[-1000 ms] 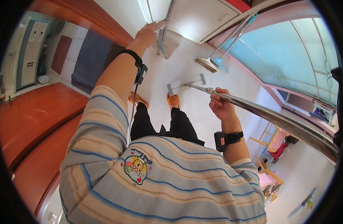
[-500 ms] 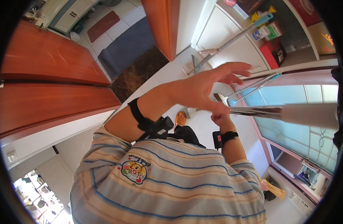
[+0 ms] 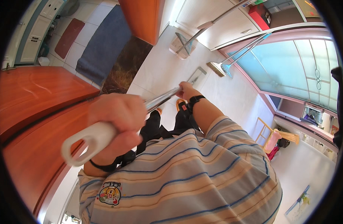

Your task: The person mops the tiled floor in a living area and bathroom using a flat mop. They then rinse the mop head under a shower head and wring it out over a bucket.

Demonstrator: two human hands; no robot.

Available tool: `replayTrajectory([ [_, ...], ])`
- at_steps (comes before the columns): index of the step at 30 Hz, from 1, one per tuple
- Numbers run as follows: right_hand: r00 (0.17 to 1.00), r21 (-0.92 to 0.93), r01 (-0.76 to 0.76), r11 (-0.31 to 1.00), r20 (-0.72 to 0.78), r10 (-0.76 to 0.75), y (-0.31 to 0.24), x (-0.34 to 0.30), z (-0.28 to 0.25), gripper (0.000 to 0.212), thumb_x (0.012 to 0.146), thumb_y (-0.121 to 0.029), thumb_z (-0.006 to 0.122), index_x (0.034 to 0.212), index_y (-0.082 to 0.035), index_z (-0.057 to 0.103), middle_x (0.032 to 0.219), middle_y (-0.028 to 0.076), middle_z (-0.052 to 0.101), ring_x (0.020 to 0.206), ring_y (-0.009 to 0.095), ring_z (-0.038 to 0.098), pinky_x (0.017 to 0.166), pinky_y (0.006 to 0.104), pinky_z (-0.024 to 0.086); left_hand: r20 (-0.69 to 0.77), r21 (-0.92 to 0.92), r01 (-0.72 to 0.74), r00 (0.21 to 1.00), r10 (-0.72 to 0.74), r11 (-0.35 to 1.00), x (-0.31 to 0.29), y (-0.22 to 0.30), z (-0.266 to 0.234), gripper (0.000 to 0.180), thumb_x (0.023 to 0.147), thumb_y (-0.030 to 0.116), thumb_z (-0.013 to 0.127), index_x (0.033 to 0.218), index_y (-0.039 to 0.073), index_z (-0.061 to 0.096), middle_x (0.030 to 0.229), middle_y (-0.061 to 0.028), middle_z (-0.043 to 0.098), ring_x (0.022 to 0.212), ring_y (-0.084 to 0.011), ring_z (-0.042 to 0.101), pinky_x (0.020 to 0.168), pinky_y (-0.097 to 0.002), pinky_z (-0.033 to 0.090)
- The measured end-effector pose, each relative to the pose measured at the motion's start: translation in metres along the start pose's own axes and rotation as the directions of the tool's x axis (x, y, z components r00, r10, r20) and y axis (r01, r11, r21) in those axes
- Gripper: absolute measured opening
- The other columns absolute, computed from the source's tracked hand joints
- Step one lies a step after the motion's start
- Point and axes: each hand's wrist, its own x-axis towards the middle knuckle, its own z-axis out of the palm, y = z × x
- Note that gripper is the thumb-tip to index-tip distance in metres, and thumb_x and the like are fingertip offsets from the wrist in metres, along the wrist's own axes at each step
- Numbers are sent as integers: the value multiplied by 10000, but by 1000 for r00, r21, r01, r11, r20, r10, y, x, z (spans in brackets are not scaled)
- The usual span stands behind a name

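Observation:
A flat mop (image 3: 161, 100) slants across in front of me, with a shiny metal pole, a white looped grip and a rectangular head (image 3: 197, 77) down at the tiled floor. My left hand (image 3: 117, 114) is closed around the pole's upper end, right at the white grip (image 3: 90, 140), and is slightly blurred. Farther down the pole, my right hand (image 3: 186, 89) is closed around the metal part. Both wrists wear black straps. The orange slippers (image 3: 180, 103) on my feet show just below the pole.
An orange-brown wooden door (image 3: 40, 100) stands close on my left, beside a doorway with a dark blue mat (image 3: 102, 41). Ahead are a dustpan (image 3: 182, 46) and a broom (image 3: 217, 68) by the white cabinet (image 3: 216, 22). A frosted glass door (image 3: 283, 67) and a wooden chair (image 3: 278, 136) are at right.
The mop's grip end has swung from the right over to the left. My left hand, open with fingers spread before, has closed on the pole near the grip. The view has shifted.

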Motion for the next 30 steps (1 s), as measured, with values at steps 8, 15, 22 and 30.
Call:
replayTrajectory([
  [8, 991, -182, -50, 982, 110, 71, 84, -37, 189, 139, 832, -190, 524, 819, -61, 474, 750, 135, 548, 633, 280, 591, 616, 452, 537, 92, 153, -297, 954, 285, 943, -82, 99, -70, 276, 783, 165, 748, 694, 96, 495, 596, 10, 557, 485, -128, 542, 486, -258, 447],
  [15, 931, -204, 183, 962, 351, -103, 102, -95, 328, 48, 833, -138, 536, 861, -163, 566, 744, -22, 464, 658, 132, 465, 608, 341, 449, 447, 315, -237, 891, 77, 919, -76, 177, -74, 218, 768, 146, 758, 740, 64, 557, 639, -24, 582, 508, -144, 567, 495, -255, 469],
  [22, 717, -193, 262, 945, 694, -57, 76, -177, 450, 118, 881, -163, 488, 967, -221, 545, 755, -53, 446, 678, 88, 476, 548, 303, 424, 253, 524, -642, 745, 617, 560, -75, 225, -60, 257, 758, 180, 751, 710, 105, 509, 581, 5, 512, 435, -97, 490, 401, -224, 397],
  [30, 655, -237, 336, 912, 754, -46, 17, -175, 580, 161, 827, -170, 529, 979, -223, 529, 786, -43, 487, 634, 113, 473, 513, 323, 425, 169, 603, -659, 656, 735, 450, -23, 256, -156, 305, 776, 214, 760, 708, 124, 476, 548, 37, 497, 436, -70, 477, 440, -204, 404],
])
